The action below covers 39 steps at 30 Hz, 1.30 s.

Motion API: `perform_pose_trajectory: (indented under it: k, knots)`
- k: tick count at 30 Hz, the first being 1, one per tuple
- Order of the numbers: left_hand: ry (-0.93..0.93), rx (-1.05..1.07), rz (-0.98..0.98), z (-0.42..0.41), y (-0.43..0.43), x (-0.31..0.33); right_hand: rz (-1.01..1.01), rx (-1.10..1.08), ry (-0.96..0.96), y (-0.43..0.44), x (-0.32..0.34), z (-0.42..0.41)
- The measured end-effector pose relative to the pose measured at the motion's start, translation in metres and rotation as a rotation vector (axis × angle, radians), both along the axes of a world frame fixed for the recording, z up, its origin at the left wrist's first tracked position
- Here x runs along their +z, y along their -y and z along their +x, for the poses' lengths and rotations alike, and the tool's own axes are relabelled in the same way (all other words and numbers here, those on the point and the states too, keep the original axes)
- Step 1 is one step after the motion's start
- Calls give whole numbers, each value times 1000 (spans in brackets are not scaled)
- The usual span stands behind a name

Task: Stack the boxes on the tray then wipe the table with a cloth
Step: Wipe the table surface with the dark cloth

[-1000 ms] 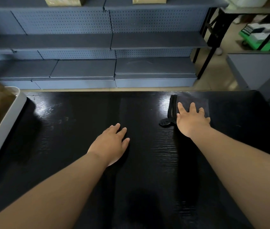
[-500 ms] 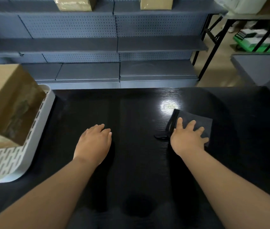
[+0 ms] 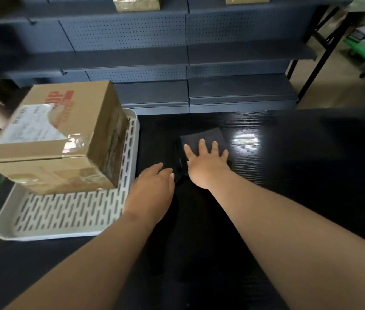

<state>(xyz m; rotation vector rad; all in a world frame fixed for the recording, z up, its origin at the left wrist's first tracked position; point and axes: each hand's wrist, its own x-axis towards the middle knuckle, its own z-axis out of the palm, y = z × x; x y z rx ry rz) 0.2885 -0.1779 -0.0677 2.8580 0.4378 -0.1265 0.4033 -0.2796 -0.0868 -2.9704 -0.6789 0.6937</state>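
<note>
Black table (image 3: 311,175): right hand (image 3: 207,163) spread flat on folded cloth (image 3: 201,136), its length running away.

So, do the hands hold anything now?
Nothing is gripped. The right hand presses flat on the dark cloth; the left hand is empty.

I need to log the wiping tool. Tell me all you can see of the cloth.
The cloth is dark grey, soft-looking fabric, seemingly folded into a flat, roughly square pad. It lies on the black table, right of the tray and apart from it. The right hand presses flat on its near half, fingers spread. A darker bit trails from its near left corner, close to the left hand; contact there is unclear.
</note>
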Motion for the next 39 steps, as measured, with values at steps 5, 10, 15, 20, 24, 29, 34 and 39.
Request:
perform_pose_trajectory:
  k: [5,10,15,20,24,29,34,39]
  knots:
    - [70,-65,2,1,-17,6,0,150,-10,-18,-2,-8]
    - [91,-48,-26,3,-32,11,0,289,1,-9,-1,-30]
    - [75,-30,0,-6,-33,15,7,345,-21,-3,2,-59]
    - [75,-9,48,-25,-16,22,2,404,-18,13,5,-98]
    - [83,7,58,-43,6,24,12,453,-16,45,5,-129]
    - [42,23,40,-72,37,21,60,288,22,127,5,-140]
    - [-24,-8,51,-97,56,15,-58,-87,106,243,0,-120]
    - [-43,-23,74,-114,48,10,-119,-536,69,283,0,-130]
